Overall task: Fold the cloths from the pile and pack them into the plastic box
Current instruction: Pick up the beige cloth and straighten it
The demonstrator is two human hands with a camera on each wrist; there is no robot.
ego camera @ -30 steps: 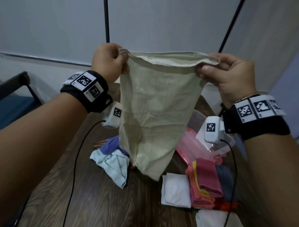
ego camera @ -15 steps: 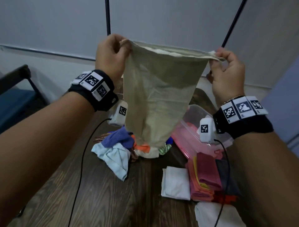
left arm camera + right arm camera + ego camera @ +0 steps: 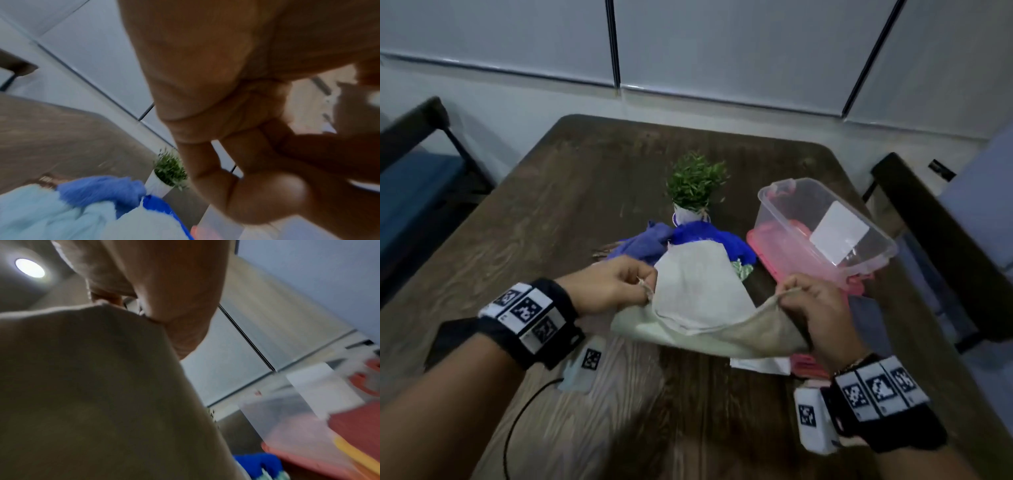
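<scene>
A beige cloth [image 3: 698, 301] is stretched low over the wooden table [image 3: 571, 192] between my two hands. My left hand [image 3: 643, 287] pinches its left corner, and my right hand [image 3: 789, 294] grips its right corner. The cloth's far end lies forward over the pile of blue and purple cloths [image 3: 688, 240]. The clear plastic box [image 3: 825, 222] stands on a pink lid at the right. In the right wrist view the beige cloth [image 3: 92, 386] fills the left side, with the box [image 3: 287, 415] behind it. The left wrist view shows curled fingers [image 3: 257, 162], blurred.
A small potted plant [image 3: 695, 188] stands behind the pile. Folded white [image 3: 760, 365] and pink cloths [image 3: 808, 366] lie partly hidden under the beige cloth and my right hand. Dark chairs stand at the left [image 3: 421, 123] and right [image 3: 928, 219] table edges.
Both hands came down from chest height to just above the table, still holding the beige cloth. The cloth no longer hangs; it now lies forward over the pile.
</scene>
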